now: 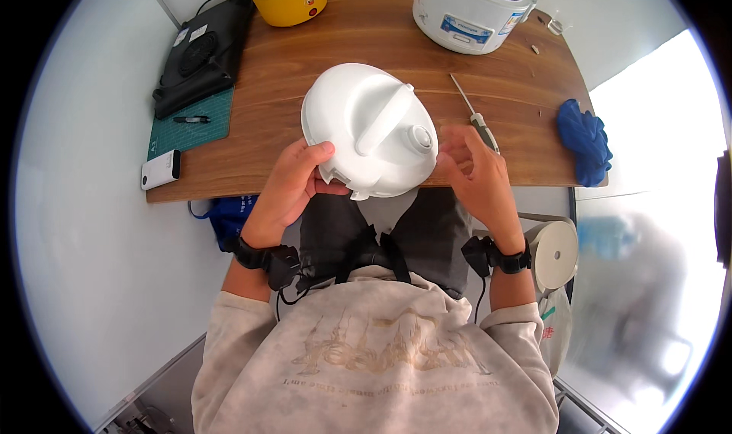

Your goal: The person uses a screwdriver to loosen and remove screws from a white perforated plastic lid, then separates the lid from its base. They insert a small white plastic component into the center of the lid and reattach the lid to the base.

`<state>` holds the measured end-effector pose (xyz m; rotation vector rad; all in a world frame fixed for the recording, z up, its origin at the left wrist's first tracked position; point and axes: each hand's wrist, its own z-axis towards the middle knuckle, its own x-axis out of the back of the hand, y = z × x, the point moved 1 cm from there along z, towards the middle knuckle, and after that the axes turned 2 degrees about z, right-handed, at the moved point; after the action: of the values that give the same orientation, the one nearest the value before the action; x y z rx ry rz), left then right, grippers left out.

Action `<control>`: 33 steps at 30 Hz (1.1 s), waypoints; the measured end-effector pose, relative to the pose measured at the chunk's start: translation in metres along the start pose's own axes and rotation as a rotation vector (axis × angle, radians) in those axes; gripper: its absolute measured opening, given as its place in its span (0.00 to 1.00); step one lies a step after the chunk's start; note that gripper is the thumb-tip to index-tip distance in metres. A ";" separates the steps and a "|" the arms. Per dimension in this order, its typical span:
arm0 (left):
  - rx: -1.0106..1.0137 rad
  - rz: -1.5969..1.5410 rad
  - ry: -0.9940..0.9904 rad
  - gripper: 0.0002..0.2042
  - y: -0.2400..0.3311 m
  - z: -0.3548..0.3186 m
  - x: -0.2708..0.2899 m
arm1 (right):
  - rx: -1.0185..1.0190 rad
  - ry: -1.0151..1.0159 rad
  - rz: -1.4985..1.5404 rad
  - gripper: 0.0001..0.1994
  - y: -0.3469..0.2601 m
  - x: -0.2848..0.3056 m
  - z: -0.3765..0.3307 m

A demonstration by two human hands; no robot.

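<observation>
Both hands make the grip on the round white plastic cooker lid at the near edge of the wooden tabletop: the left hand clamps its rim at seven o'clock, the right hand curls against it at four o'clock. The step looks like turning the lid for inspection; next it needs a firm two-sided hold. A slim screwdriver lies just beside the right hand.
</observation>
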<state>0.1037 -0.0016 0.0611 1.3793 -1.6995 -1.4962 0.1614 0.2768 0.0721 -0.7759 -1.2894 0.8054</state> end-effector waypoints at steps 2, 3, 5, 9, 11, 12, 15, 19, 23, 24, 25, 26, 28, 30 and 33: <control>0.008 0.044 -0.019 0.30 0.010 0.003 -0.005 | 0.133 0.054 -0.070 0.22 -0.014 -0.001 0.017; 0.012 0.066 -0.028 0.31 0.015 0.005 -0.008 | 0.211 0.045 -0.159 0.25 -0.019 -0.002 0.024; -0.008 0.122 -0.014 0.30 0.026 0.002 -0.016 | 0.369 0.022 -0.336 0.30 -0.026 -0.004 0.039; 0.014 0.198 -0.017 0.30 0.041 0.001 -0.025 | 0.469 -0.197 -0.338 0.31 -0.030 -0.007 0.058; -0.003 0.192 -0.026 0.31 0.045 0.004 -0.026 | 0.500 -0.204 -0.329 0.29 -0.024 -0.009 0.063; -0.012 0.190 -0.030 0.31 0.046 0.005 -0.026 | 0.515 -0.207 -0.325 0.28 -0.023 -0.009 0.066; -0.044 -0.061 -0.213 0.32 0.046 0.010 -0.025 | 0.498 -0.113 -0.335 0.23 -0.023 -0.015 0.065; -0.245 -0.186 -0.327 0.25 0.031 0.019 -0.024 | 0.417 -0.068 -0.331 0.20 -0.019 -0.019 0.067; -0.231 -0.233 -0.376 0.19 0.035 0.019 -0.034 | 0.340 -0.034 -0.273 0.19 -0.019 -0.023 0.061; -0.198 -0.261 -0.372 0.19 0.035 0.018 -0.036 | 0.353 -0.017 -0.252 0.19 -0.020 -0.025 0.060; -0.226 -0.214 -0.396 0.18 0.033 0.020 -0.036 | 0.366 0.000 -0.231 0.19 -0.021 -0.027 0.059; -0.237 -0.207 -0.405 0.18 0.032 0.019 -0.036 | 0.378 0.015 -0.207 0.19 -0.021 -0.028 0.058; -0.259 -0.193 -0.424 0.19 0.029 0.016 -0.036 | 0.424 0.031 -0.194 0.20 -0.021 -0.032 0.058; -0.267 -0.196 -0.414 0.19 0.028 0.013 -0.037 | 0.425 0.042 -0.151 0.20 -0.027 -0.037 0.055; -0.283 -0.216 -0.393 0.20 0.027 0.010 -0.035 | 0.402 0.026 -0.120 0.20 -0.026 -0.041 0.053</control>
<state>0.0983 0.0312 0.0925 1.2039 -1.5055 -2.1535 0.1071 0.2305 0.0797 -0.3824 -1.0915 0.9161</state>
